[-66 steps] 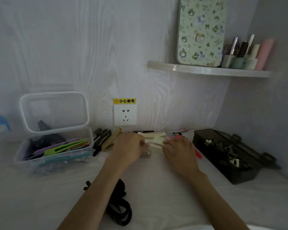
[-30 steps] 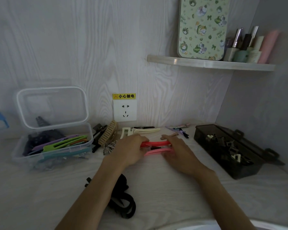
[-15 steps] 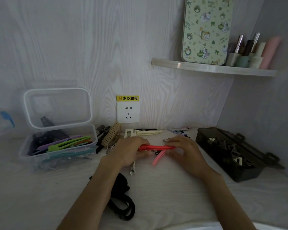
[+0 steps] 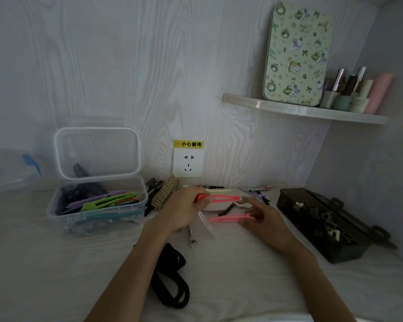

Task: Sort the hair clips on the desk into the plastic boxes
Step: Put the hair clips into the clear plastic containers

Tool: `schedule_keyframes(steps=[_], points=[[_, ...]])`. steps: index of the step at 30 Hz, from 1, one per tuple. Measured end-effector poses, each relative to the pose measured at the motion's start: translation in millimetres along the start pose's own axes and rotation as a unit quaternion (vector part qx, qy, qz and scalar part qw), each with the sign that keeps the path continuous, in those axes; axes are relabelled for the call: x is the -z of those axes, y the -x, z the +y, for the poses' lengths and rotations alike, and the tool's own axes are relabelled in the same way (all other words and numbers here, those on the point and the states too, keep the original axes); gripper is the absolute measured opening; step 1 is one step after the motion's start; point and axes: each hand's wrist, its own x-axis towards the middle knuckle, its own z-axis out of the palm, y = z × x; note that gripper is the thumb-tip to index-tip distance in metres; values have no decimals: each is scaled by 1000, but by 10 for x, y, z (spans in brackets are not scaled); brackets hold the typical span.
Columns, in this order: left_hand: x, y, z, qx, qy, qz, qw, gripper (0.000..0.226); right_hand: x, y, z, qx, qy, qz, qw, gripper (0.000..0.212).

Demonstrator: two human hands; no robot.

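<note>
My left hand grips one end of a long red-pink hair clip, held level above the desk. My right hand pinches the right end of a lighter pink clip just below it. More clips lie near the wall: a beige comb clip, a cream clip, black clips, purple clips and a small metal clip. A clear plastic box with its lid up holds long coloured clips at the left. A dark plastic box with small clips stands at the right.
A black strap lies on the desk by my left forearm. A wall socket sits behind the clips. A shelf above right carries a patterned tin and bottles. Another clear container with blue latches is at the far left.
The two pink clips have come apart: the red-pink one stays up in my left hand, and my right hand now holds the lighter one lower and level. The camera also shifted slightly.
</note>
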Motion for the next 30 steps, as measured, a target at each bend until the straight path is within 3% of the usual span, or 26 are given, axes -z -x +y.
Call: schedule_keyframes(steps=[3,7,10,17,24,27,30], points=[[203,54,88,6,47,92,995,20,34,-34,-89,14,-44,38,998,31],[731,195,89,22,-8,228,973,20,-71,-160,-491,41,-135,126,982,18],[1195,420,-76,46,-62,277,958,20,-312,-309,-970,85,-173,124,973,18],[1606,957,-733,146,-162,246,944,22,-1186,-583,-1832,109,-154,52,981,13],[1738,1038,-788,147,-244,79,955,27,-1504,-546,-1961,107,-70,46,991,13],[1761,1065,-764,164,-225,121,953,28,-1433,-494,-1900,137,-13,39,990,20],[1731,1028,-663,212,-280,199,915,29,-1274,-454,-1757,173,25,37,984,23]])
